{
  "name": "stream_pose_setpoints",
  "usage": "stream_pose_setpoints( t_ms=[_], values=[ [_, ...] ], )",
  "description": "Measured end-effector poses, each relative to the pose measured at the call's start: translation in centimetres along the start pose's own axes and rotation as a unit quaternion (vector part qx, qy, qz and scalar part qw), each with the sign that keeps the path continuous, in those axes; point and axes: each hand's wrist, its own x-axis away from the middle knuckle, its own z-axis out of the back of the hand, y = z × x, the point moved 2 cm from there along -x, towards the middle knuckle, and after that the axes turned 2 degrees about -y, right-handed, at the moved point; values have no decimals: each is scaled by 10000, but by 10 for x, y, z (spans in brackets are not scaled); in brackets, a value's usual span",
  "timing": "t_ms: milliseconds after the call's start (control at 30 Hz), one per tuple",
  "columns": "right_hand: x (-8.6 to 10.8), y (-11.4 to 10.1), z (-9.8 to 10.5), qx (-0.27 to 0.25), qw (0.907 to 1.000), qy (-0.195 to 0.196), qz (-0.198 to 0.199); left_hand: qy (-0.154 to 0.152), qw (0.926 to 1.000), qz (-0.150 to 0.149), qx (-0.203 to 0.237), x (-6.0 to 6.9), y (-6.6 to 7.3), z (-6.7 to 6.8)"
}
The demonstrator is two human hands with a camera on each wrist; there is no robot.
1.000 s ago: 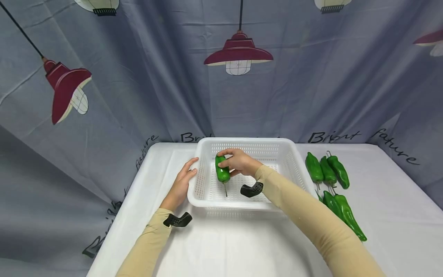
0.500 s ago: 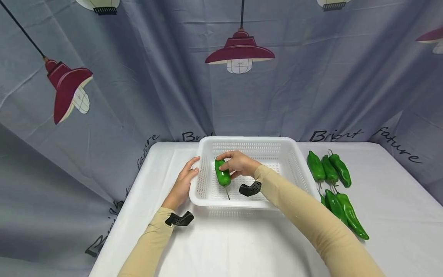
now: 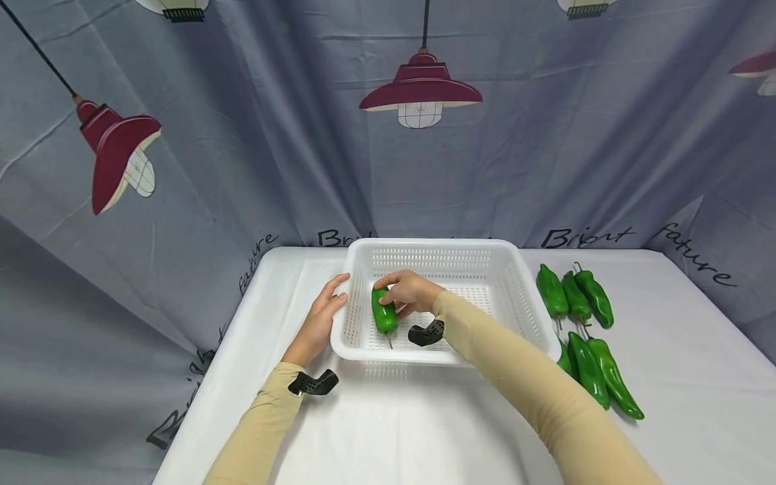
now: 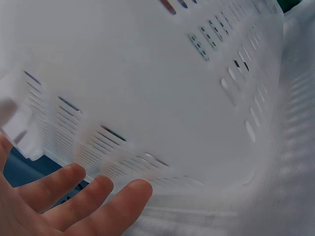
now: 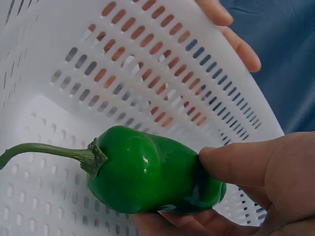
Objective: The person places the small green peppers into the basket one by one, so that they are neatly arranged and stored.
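In the head view, my right hand [image 3: 414, 292] holds a glossy green pepper [image 3: 384, 315] inside a white perforated plastic basket [image 3: 445, 357], near its left wall. The right wrist view shows the thumb on one side of the pepper [image 5: 142, 172] and fingers beneath; its curved stem points away from the hand. Whether the pepper touches the basket floor, I cannot tell. My left hand [image 3: 313, 328] touches the basket's left rim from outside. Its extended fingers [image 4: 118, 206] lie along the outer wall in the left wrist view.
Several more green peppers lie on the white tablecloth [image 3: 685, 350] right of the basket: a back group [image 3: 595, 298] and a front group [image 3: 615, 379], partly hidden by the basket and right sleeve [image 3: 533, 384]. A grey-blue curtain [image 3: 291, 135] with printed lamps hangs behind.
My right hand has shifted slightly left and nearer with the pepper, toward the basket's left wall. The left hand has stayed at the rim.
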Motion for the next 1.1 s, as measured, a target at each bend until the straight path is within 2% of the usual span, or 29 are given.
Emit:
stream_pose_setpoints(
  t_ms=[200, 833, 1000, 1100],
  values=[
    [-5, 0, -7, 88, 9998, -5, -150, 11, 10000, -16, -56, 1, 2, 1],
    [-5, 2, -10, 17, 9999, 116, -121, 43, 9999, -26, -122, -1, 1, 1],
    [1, 1, -5, -66, 9998, 145, -127, 76, 9999, -18, -100, 0, 0, 1],
    [10, 1, 3, -49, 9999, 129, -2, 96, 9999, -42, -97, -1, 0, 1]
  ],
)
